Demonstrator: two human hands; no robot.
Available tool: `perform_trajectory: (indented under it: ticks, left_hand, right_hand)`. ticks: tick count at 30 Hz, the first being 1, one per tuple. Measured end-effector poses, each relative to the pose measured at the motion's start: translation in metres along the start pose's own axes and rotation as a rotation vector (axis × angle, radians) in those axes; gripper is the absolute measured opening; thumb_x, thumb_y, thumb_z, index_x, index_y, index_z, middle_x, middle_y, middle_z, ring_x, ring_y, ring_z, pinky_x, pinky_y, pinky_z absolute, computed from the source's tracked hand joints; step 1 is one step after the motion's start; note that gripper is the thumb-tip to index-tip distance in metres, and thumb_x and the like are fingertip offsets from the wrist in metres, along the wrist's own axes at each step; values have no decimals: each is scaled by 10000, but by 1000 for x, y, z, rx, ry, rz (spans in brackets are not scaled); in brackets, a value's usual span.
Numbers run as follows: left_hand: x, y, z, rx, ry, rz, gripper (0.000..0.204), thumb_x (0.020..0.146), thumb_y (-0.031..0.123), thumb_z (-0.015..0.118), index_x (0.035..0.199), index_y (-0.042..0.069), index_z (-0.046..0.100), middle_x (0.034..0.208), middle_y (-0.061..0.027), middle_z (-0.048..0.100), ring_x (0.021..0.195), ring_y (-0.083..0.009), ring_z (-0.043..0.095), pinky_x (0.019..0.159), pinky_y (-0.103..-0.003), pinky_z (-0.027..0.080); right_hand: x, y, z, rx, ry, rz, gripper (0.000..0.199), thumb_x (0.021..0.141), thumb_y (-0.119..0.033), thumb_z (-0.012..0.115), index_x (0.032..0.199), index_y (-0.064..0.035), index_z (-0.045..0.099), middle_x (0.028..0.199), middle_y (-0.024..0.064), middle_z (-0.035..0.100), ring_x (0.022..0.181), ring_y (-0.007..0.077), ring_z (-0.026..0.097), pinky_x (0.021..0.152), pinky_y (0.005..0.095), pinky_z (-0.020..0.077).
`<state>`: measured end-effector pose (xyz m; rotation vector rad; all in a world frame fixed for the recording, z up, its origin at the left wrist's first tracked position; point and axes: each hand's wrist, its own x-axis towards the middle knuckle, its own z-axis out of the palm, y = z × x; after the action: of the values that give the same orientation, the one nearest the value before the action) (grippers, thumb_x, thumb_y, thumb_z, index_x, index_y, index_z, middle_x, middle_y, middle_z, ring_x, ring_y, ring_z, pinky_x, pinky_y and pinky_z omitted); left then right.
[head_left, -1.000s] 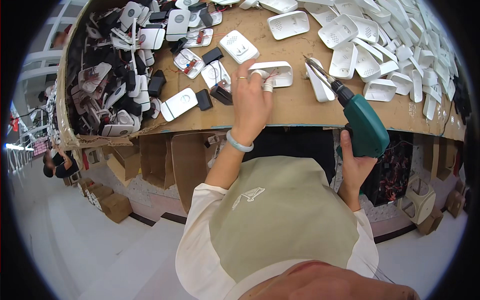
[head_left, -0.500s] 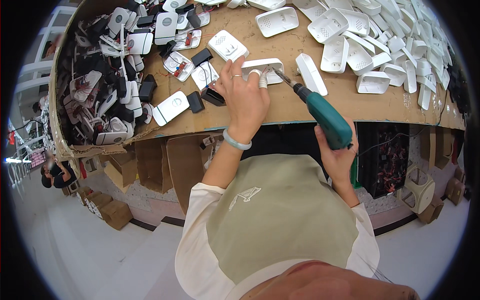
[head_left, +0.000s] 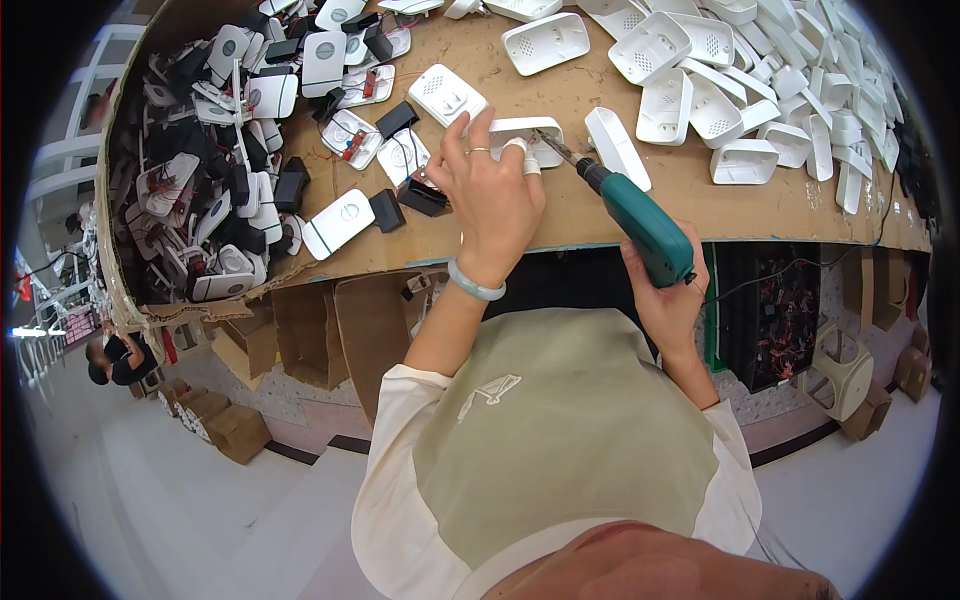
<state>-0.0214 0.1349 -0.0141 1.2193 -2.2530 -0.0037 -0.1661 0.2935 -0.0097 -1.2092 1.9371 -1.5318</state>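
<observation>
Since half a second ago, the teal electric screwdriver [head_left: 640, 222] has come closer; its bit now touches the white plastic housing [head_left: 528, 138]. The left hand [head_left: 490, 195] presses the housing on the cardboard table [head_left: 700, 195], fingers curled over it. The right hand [head_left: 668, 300] grips the screwdriver fully. Its long axis points toward 10 o'clock. More white shells [head_left: 740, 90] lie at 1 o'clock.

Left hand [head_left: 492, 195] steadies a white casing [head_left: 528, 138] (right hand [head_left: 668, 300] drives the teal screwdriver [head_left: 640, 222]).

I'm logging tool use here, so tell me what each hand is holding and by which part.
The right hand holds the teal electric screwdriver by its handle. The left hand pins a white plastic housing on the cardboard bench top, fingers on top.
</observation>
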Motion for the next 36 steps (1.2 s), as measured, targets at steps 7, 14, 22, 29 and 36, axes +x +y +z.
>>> perform_trajectory:
  ticks: [7, 14, 22, 29, 36]
  left_hand:
    - [1, -5, 5, -34, -42, 12, 179, 727, 129, 707, 861, 12, 732, 1327, -181, 577, 1277, -375, 449, 997, -540, 283]
    - [3, -2, 3, 15, -15, -2, 116, 764, 127, 712, 828, 34, 738, 1258, -129, 640, 1208, -326, 502, 981, -494, 292]
    - [4, -3, 3, -4, -69, -7, 177, 715, 128, 706, 853, 19, 731, 1281, -152, 589, 1262, -350, 455, 982, -533, 290]
    - [3, -4, 4, -8, -59, -3, 175, 708, 126, 709, 843, 16, 729, 1279, -146, 584, 1257, -346, 458, 978, -537, 286]
    - [4, -3, 4, 1, -58, -1, 173, 707, 125, 708, 840, 16, 728, 1262, -143, 583, 1244, -341, 461, 973, -533, 287]
  right_hand:
    - [2, 2, 3, -5, -7, 10, 217, 840, -56, 788, 997, 21, 659, 992, 146, 628, 871, 288, 626, 788, 333, 504]
    - [3, 3, 4, -26, -28, -32, 221, 841, -45, 779, 1002, 21, 643, 994, 147, 614, 865, 293, 621, 775, 335, 500]
    - [4, 6, 1, -90, -67, -107, 230, 840, -35, 774, 1005, 17, 623, 993, 150, 605, 865, 300, 620, 773, 340, 502]
    - [8, -2, 2, -101, -44, -121, 238, 839, -41, 781, 1019, 16, 637, 1003, 151, 612, 868, 299, 621, 782, 337, 504]
    - [1, -3, -2, -44, -11, -48, 235, 831, -47, 794, 1006, 18, 650, 1004, 149, 620, 881, 285, 622, 794, 331, 500]
